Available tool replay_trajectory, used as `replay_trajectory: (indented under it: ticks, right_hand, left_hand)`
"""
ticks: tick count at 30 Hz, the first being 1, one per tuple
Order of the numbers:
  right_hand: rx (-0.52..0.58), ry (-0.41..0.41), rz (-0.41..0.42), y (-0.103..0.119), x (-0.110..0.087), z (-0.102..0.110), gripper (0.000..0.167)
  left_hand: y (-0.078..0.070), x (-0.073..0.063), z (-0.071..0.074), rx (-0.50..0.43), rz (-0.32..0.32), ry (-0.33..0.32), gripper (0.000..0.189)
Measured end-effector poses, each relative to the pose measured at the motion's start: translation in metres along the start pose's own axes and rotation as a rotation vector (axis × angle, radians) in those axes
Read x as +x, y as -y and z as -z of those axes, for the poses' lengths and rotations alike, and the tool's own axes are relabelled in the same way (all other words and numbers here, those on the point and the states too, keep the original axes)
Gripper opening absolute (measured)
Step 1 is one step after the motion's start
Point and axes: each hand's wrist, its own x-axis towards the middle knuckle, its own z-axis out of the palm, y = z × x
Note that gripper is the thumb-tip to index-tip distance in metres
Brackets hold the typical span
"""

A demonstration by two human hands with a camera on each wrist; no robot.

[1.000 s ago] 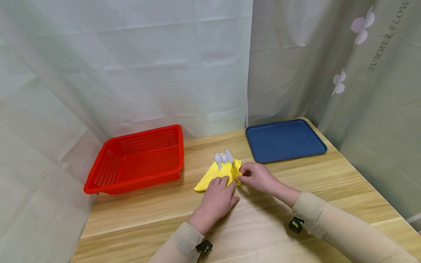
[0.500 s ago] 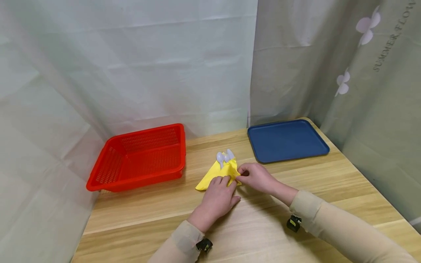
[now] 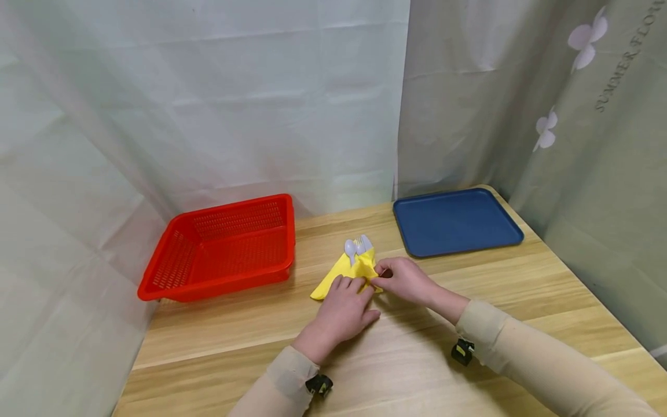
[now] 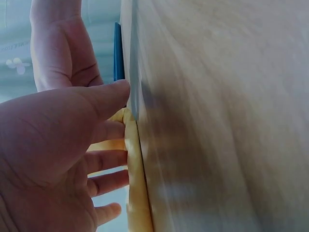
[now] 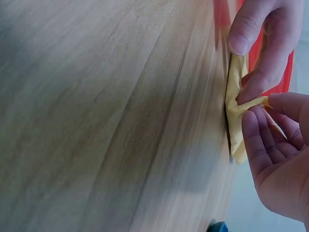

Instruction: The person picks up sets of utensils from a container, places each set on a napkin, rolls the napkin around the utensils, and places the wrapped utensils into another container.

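Observation:
A yellow napkin [image 3: 333,279] lies folded on the wooden table, wrapped part way over a pale plastic spoon [image 3: 350,249], fork [image 3: 360,245] and knife [image 3: 367,242]. Only their upper ends stick out at the far side; the handles are covered. My left hand [image 3: 344,310] rests on the napkin's near edge, its fingers fairly straight and pressing down, as the left wrist view also shows. From the right, my right hand [image 3: 409,282] pinches the napkin's right flap between thumb and fingers. In the right wrist view that pinched flap [image 5: 252,103] is raised above the rest of the cloth.
A red plastic basket [image 3: 219,292] with perforated walls stands at the back left of the table. At the back right lies a blue tray [image 3: 458,223]. Pale curtains [image 3: 250,104] hang behind and along both sides.
My right hand has drawn the napkin's right flap leftward over the cutlery, covering more of the knife. The left hand stays pressed on the napkin. The head view has shifted slightly.

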Motion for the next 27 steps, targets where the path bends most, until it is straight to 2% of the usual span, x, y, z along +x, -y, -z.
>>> replay_trajectory:
  ticks: [10,18,22,27]
  right_hand:
    - [0.002,0.022,-0.005,0.001,0.002,-0.004,0.006]
    - [-0.05,0.024,0.031,-0.002,-0.002,-0.006,0.007]
    - [-0.099,0.029,0.094,-0.003,-0.004,-0.007,0.012]
    - [-0.176,0.031,0.177,-0.003,-0.003,-0.008,0.015]
  left_hand:
    - [0.003,-0.004,0.002,-0.052,0.026,0.089,0.062]
    - [0.005,-0.014,0.001,-0.091,-0.012,0.084,0.065]
    - [0.003,-0.022,0.003,-0.075,0.002,0.027,0.062]
    - [0.002,-0.029,0.008,-0.018,0.013,-0.122,0.052]
